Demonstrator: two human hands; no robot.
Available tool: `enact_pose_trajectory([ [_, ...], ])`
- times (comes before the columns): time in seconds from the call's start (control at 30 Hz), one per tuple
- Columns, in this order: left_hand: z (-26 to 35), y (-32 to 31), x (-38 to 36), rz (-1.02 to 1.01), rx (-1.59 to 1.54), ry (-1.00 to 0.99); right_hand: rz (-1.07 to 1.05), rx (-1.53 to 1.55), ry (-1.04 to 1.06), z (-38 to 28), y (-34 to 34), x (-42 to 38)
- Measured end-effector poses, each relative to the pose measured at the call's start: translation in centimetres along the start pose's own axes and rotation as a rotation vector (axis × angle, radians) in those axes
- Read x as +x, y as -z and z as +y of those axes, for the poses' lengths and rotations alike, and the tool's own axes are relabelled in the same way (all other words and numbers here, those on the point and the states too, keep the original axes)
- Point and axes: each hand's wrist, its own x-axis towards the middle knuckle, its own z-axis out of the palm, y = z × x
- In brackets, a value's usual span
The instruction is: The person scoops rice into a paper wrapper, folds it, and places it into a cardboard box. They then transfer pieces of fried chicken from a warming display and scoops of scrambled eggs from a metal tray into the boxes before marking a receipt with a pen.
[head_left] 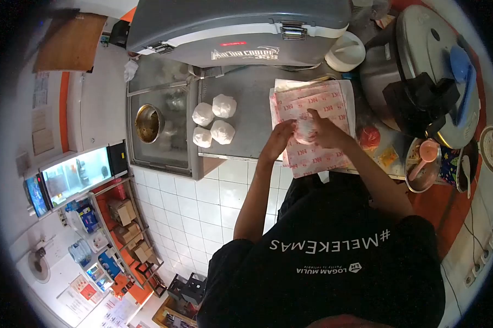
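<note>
My left hand (280,140) and my right hand (332,134) are closed round the sides of a small round paper-wrapped bundle (305,132), white with red print. What is inside the paper is hidden. Under the bundle lies a stack of white wrapping paper sheets (310,158) printed in red, spread on the counter. To the left of the paper, several white wrapped bundles (223,132) sit close together on the grey metal counter (252,115).
A grey cooler box (241,41) stands along the back. At right are a big lidded pot (380,87), a white jug (345,52), a red bundle (369,138) and a metal bowl with a pink scoop (426,152). A metal bowl (149,123) rests on the glass-topped case at left.
</note>
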Motion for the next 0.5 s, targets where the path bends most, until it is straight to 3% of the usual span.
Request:
enact_pose_trajectory([
  [0.03,0.5,-0.4,-0.1,0.004,-0.001,0.000,-0.004,-0.001,0.002,1.0,-1.4,1.2],
  [0.1,1.7,-1.3,-0.4,0.077,0.230,-0.165,-0.055,-0.345,0.585,2.2,-4.0,3.3],
  [0.13,-0.1,1.2,0.7,-0.047,0.067,-0.174,-0.184,-0.243,0.604,2.2,-4.0,4.1],
  [0.17,-0.8,2.9,1.0,-0.054,0.069,-0.179,-0.176,-0.247,0.603,0.0,-2.6,3.4],
  [0.23,-1.8,5.5,-0.1,-0.188,-0.238,0.009,-0.359,0.260,0.386,-5.0,0.4,0.4],
  [0.27,3.2,3.2,-2.2,-0.392,-0.274,-0.022,-0.367,0.232,0.376,-4.9,-0.1,0.6],
  [0.3,3.1,3.7,-2.5,-0.399,-0.275,-0.022,-0.361,0.230,0.372,-4.8,-0.7,0.7],
  [0.37,2.4,4.4,-2.7,-0.556,-0.110,0.008,-0.240,-0.004,0.666,-4.1,-1.9,0.5],
  [0.4,4.2,3.3,-4.0,-0.503,-0.045,0.040,-0.115,-0.187,0.739,-4.0,-2.3,0.0],
  [0.5,2.0,5.1,-1.9,-0.615,0.100,0.062,0.104,-0.326,0.647,-4.2,-3.7,-2.0],
])
